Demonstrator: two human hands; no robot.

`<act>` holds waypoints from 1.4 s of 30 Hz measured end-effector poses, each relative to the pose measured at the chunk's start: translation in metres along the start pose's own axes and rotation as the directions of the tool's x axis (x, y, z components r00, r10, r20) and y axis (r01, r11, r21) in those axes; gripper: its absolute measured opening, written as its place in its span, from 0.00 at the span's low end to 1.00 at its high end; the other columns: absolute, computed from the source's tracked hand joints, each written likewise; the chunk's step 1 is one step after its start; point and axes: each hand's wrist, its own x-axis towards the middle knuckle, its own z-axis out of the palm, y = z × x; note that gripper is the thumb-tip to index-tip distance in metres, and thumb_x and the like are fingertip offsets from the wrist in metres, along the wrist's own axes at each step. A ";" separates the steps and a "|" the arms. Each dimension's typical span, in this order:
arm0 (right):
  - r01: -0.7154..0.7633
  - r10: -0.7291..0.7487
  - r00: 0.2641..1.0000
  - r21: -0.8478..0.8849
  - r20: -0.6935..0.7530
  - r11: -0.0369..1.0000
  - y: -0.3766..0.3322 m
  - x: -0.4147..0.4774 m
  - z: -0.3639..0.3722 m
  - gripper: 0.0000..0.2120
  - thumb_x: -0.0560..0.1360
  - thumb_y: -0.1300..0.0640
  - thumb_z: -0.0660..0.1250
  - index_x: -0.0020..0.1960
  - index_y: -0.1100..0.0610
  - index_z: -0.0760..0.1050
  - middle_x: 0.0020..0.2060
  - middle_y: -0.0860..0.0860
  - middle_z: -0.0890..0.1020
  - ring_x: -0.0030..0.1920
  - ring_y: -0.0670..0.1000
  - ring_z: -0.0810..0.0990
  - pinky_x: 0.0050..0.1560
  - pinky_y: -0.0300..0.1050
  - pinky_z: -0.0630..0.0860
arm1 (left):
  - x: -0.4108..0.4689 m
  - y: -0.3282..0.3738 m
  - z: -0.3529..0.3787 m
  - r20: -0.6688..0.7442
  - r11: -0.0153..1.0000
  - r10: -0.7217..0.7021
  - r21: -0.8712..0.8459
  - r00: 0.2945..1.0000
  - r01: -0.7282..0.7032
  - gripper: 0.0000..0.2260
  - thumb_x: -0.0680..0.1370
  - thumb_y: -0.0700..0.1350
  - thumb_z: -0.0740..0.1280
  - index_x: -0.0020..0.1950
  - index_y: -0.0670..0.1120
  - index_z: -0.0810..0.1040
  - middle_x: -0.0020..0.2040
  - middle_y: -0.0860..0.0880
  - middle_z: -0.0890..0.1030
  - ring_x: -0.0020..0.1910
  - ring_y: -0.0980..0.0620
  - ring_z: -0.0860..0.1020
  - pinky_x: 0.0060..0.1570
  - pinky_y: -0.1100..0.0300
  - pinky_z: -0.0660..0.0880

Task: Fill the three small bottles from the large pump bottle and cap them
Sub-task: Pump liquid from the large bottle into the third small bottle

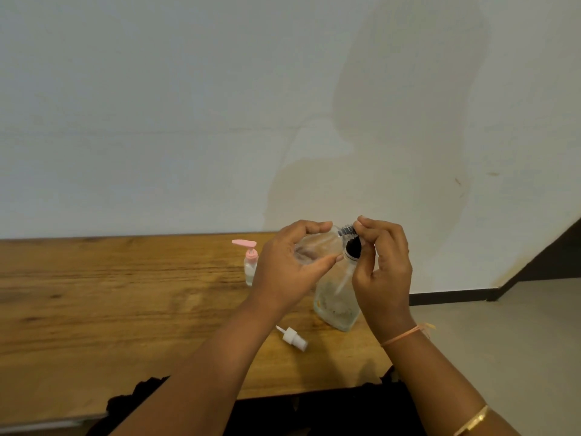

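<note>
One large bottle (pixel 334 307) half-hidden; left grip (pixel 290 267) round small bottle (pixel 317 247); right grip (pixel 385 265) round cap (pixel 352 247)

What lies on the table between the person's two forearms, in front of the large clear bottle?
A white spray cap lies there on its side, on the wooden table. The rest of that stretch is bare wood. The head view shows this.

Grained wooden table (pixel 125 294), seemingly matt.

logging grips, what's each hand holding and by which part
Left hand grips the small clear bottle by its body; right hand pinches the cap at its neck.
</note>
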 end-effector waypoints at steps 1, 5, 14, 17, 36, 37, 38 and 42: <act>0.001 -0.001 1.000 0.003 0.007 1.000 0.001 0.000 -0.001 0.12 0.74 0.70 0.58 0.52 0.66 0.77 0.51 0.50 0.73 0.54 0.48 0.75 0.58 0.36 0.72 | 0.000 -0.001 0.001 -0.001 1.000 0.007 0.007 1.000 -0.007 0.19 0.66 0.44 0.78 0.49 0.61 0.76 0.48 0.67 0.79 0.51 0.67 0.78 0.50 0.73 0.73; -0.036 0.036 0.999 0.015 -0.011 0.999 -0.007 0.000 -0.001 0.11 0.73 0.72 0.60 0.51 0.66 0.77 0.50 0.51 0.74 0.53 0.49 0.76 0.58 0.34 0.72 | -0.001 0.001 0.000 -0.005 0.999 0.032 0.006 0.999 -0.032 0.19 0.67 0.44 0.78 0.50 0.60 0.76 0.51 0.64 0.79 0.54 0.67 0.76 0.50 0.73 0.72; -0.023 0.023 0.999 0.013 -0.032 1.000 -0.005 0.002 0.001 0.10 0.74 0.70 0.60 0.52 0.66 0.77 0.51 0.51 0.74 0.53 0.50 0.76 0.57 0.36 0.73 | 0.001 0.003 -0.001 -0.001 0.998 0.037 0.053 0.999 -0.037 0.19 0.67 0.46 0.78 0.50 0.62 0.75 0.49 0.66 0.78 0.52 0.67 0.77 0.50 0.76 0.70; 0.004 -0.004 1.000 0.006 -0.005 1.000 0.003 -0.002 0.000 0.11 0.74 0.70 0.59 0.53 0.66 0.76 0.51 0.50 0.73 0.55 0.48 0.75 0.58 0.36 0.73 | 0.001 0.000 0.001 0.013 1.000 0.012 0.020 1.000 -0.013 0.18 0.67 0.45 0.78 0.50 0.60 0.76 0.50 0.65 0.79 0.54 0.68 0.76 0.51 0.74 0.71; -0.008 0.008 1.000 -0.006 -0.013 1.000 0.000 -0.002 0.004 0.12 0.75 0.66 0.57 0.53 0.66 0.76 0.51 0.53 0.74 0.54 0.50 0.75 0.58 0.33 0.71 | 0.000 0.001 0.001 0.027 1.000 -0.014 -0.019 1.000 0.015 0.19 0.67 0.44 0.77 0.50 0.61 0.76 0.50 0.65 0.78 0.52 0.68 0.77 0.48 0.74 0.73; -0.013 0.013 1.000 -0.002 -0.013 1.000 0.000 -0.002 0.004 0.12 0.75 0.66 0.57 0.53 0.66 0.76 0.51 0.52 0.74 0.54 0.50 0.75 0.58 0.34 0.71 | 0.000 0.000 0.002 0.026 0.999 -0.018 -0.028 1.000 0.019 0.19 0.67 0.43 0.77 0.50 0.61 0.76 0.50 0.66 0.78 0.51 0.67 0.77 0.48 0.73 0.74; -0.020 0.020 1.000 -0.001 -0.017 1.000 -0.002 -0.002 0.004 0.11 0.75 0.67 0.57 0.52 0.66 0.76 0.51 0.51 0.74 0.54 0.50 0.75 0.58 0.34 0.71 | 0.000 0.000 0.002 0.018 1.000 -0.014 -0.027 1.000 0.015 0.19 0.67 0.44 0.77 0.50 0.61 0.76 0.50 0.66 0.79 0.51 0.66 0.77 0.49 0.72 0.74; -0.044 0.044 0.998 -0.002 -0.054 0.999 -0.011 0.000 0.002 0.11 0.72 0.73 0.60 0.51 0.65 0.77 0.50 0.50 0.74 0.53 0.51 0.76 0.56 0.37 0.73 | -0.002 0.004 0.000 -0.011 0.999 0.048 0.006 0.999 -0.048 0.19 0.67 0.44 0.78 0.51 0.60 0.75 0.51 0.62 0.80 0.48 0.65 0.78 0.47 0.73 0.73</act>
